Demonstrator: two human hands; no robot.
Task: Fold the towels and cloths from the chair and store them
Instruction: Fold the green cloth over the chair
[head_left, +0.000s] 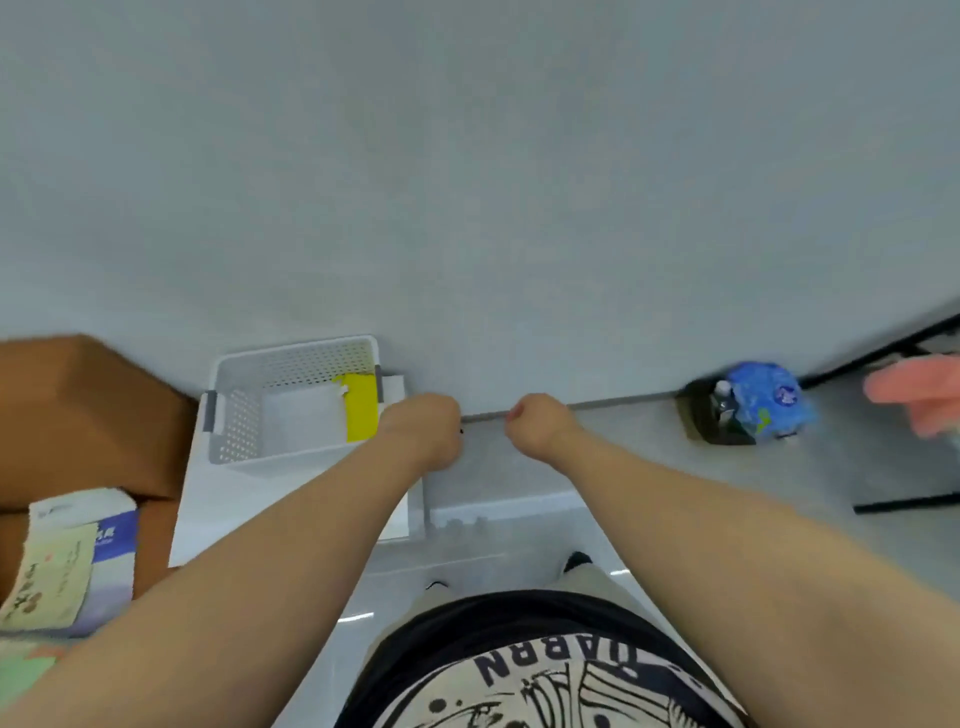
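— Where are my hands?
— Your left hand (422, 430) and right hand (540, 425) are side by side at mid-frame, slightly apart. Both are curled into fists, with no cloth showing in them.
— And the cloths?
— A yellow cloth (361, 408) and a white cloth (300, 422) lie in the white basket (235, 415), left of centre, just beside your left hand. A pink towel (922, 400) lies at the right edge.

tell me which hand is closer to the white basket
Left. The left hand sits right beside the white basket, at its right rim near the yellow cloth. The right hand is further right, clear of the basket, by the wall.
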